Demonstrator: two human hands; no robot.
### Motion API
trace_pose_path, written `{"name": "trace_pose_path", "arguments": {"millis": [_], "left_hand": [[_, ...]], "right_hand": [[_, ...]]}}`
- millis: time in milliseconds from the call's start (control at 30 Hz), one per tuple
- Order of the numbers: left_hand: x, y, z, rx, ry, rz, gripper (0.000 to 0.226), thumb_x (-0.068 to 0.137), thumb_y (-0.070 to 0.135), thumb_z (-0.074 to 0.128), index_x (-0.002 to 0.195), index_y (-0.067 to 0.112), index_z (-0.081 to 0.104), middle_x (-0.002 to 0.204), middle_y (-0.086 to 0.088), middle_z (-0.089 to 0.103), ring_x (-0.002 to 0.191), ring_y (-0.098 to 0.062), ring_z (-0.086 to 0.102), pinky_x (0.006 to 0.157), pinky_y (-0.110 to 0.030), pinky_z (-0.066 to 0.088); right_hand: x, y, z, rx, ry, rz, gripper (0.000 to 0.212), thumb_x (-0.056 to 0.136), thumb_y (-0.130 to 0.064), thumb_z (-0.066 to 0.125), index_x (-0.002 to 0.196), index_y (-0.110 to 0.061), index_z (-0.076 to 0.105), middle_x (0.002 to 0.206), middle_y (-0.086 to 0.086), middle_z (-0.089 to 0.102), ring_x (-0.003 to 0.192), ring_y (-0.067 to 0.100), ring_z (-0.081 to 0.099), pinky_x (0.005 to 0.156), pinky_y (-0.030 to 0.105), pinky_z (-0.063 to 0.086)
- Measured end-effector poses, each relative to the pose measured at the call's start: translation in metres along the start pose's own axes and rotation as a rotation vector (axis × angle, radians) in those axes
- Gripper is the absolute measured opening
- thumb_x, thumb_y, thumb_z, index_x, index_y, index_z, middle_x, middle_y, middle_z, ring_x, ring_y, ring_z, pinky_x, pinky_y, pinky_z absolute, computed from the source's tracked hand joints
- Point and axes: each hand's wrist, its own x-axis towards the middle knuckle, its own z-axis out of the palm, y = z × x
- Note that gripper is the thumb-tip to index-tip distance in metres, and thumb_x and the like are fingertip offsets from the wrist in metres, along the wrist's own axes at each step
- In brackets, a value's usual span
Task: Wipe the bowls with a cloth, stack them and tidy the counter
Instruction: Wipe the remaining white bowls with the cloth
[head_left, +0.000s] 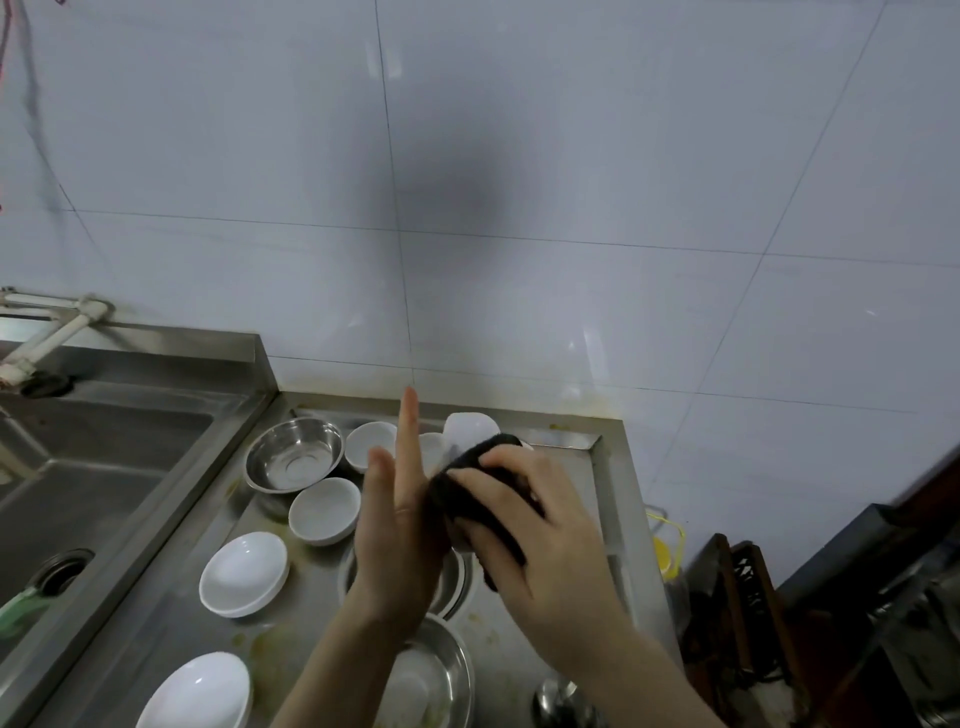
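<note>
Right hand (524, 525) is curled around a dark cloth (478, 480), rubbing it on a small white bowl (470, 428) held up just right of the sink (78, 467). Left hand (397, 514) steadies the bowl, fingers straight.

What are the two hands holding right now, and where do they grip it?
The right hand presses a dark cloth around a white bowl. The left hand supports the bowl's side, index finger straight up.
</note>
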Motion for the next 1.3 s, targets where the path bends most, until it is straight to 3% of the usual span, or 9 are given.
{"name": "trace_pose_path", "arguments": {"millis": [67, 167, 233, 333, 500, 667, 767, 1033, 1300], "left_hand": [[-0.001, -0.002, -0.01, -0.002, -0.063, -0.02, 0.088, 0.064, 0.073, 0.072, 0.14, 0.036, 0.047, 0.139, -0.014, 0.06, 0.133, -0.03, 0.053, 0.117, -0.049, 0.031], [-0.002, -0.011, -0.007, 0.1, -0.151, 0.011, 0.105, 0.07, 0.081, 0.063, 0.15, 0.019, 0.036, 0.151, -0.01, 0.05, 0.143, -0.026, 0.042, 0.122, -0.053, 0.022], [-0.003, -0.01, -0.003, 0.053, -0.121, -0.007, 0.103, 0.072, 0.081, 0.061, 0.15, 0.019, 0.038, 0.151, -0.009, 0.05, 0.143, -0.025, 0.043, 0.121, -0.052, 0.026], [0.005, 0.003, -0.002, -0.061, -0.039, -0.037, 0.083, 0.072, 0.077, 0.058, 0.134, 0.023, 0.061, 0.134, -0.015, 0.064, 0.129, -0.03, 0.057, 0.115, -0.052, 0.035], [0.01, 0.015, -0.015, -0.175, -0.046, -0.018, 0.097, 0.069, 0.079, 0.046, 0.149, 0.025, 0.043, 0.135, -0.019, 0.063, 0.126, -0.036, 0.059, 0.113, -0.053, 0.034], [0.003, 0.006, -0.011, -0.074, -0.07, -0.023, 0.08, 0.079, 0.066, 0.042, 0.145, 0.022, 0.046, 0.134, -0.019, 0.063, 0.131, -0.034, 0.055, 0.114, -0.05, 0.034], [0.007, -0.006, -0.009, -0.003, -0.009, -0.035, 0.061, 0.09, 0.058, 0.027, 0.138, 0.028, 0.052, 0.132, 0.0, 0.065, 0.129, -0.014, 0.057, 0.104, -0.026, 0.045], [0.01, 0.021, -0.021, -0.235, 0.092, -0.054, 0.085, 0.075, 0.069, 0.041, 0.146, 0.021, 0.047, 0.133, -0.022, 0.063, 0.125, -0.038, 0.059, 0.109, -0.054, 0.04], [0.016, 0.0, -0.016, -0.189, 0.196, -0.111, 0.052, 0.099, 0.032, 0.058, 0.146, 0.012, 0.045, 0.134, -0.027, 0.059, 0.127, -0.04, 0.057, 0.111, -0.054, 0.041]], "right_hand": [[0.001, 0.003, 0.005, 0.048, 0.064, 0.074, 0.032, 0.099, -0.034, 0.049, 0.123, -0.02, 0.064, 0.121, -0.006, 0.054, 0.109, 0.012, 0.055, 0.091, 0.024, 0.046], [0.028, 0.008, 0.002, 0.101, 0.135, 0.405, 0.03, 0.098, -0.039, 0.048, 0.12, -0.025, 0.064, 0.112, -0.013, 0.053, 0.102, 0.002, 0.054, 0.082, 0.008, 0.039], [0.04, 0.013, 0.0, 0.054, 0.095, 0.483, 0.028, 0.099, -0.038, 0.049, 0.119, -0.027, 0.064, 0.11, -0.01, 0.055, 0.101, 0.008, 0.056, 0.078, 0.01, 0.039], [0.032, -0.002, 0.002, -0.129, 0.05, 0.201, 0.031, 0.098, -0.04, 0.047, 0.123, -0.027, 0.062, 0.117, -0.009, 0.055, 0.105, 0.013, 0.054, 0.082, 0.024, 0.047], [-0.016, -0.002, 0.023, -0.257, 0.186, -0.124, 0.03, 0.097, -0.027, 0.057, 0.124, -0.017, 0.068, 0.126, 0.002, 0.059, 0.092, 0.019, 0.056, 0.077, 0.023, 0.047], [-0.002, -0.008, 0.027, -0.11, 0.276, 0.08, 0.033, 0.1, -0.031, 0.052, 0.123, -0.015, 0.067, 0.121, 0.001, 0.063, 0.101, 0.016, 0.058, 0.09, 0.021, 0.045], [0.027, -0.014, 0.017, -0.054, 0.245, 0.295, 0.033, 0.097, -0.04, 0.046, 0.122, -0.026, 0.064, 0.114, -0.01, 0.058, 0.101, 0.012, 0.056, 0.083, 0.029, 0.049], [-0.014, -0.01, 0.034, -0.296, 0.188, -0.159, 0.027, 0.095, -0.023, 0.063, 0.121, -0.018, 0.069, 0.123, 0.001, 0.058, 0.089, 0.021, 0.059, 0.075, 0.028, 0.052], [0.014, -0.021, 0.026, -0.142, 0.259, 0.163, 0.028, 0.098, -0.029, 0.057, 0.123, -0.021, 0.067, 0.117, -0.004, 0.061, 0.1, 0.016, 0.056, 0.08, 0.027, 0.049]]}}
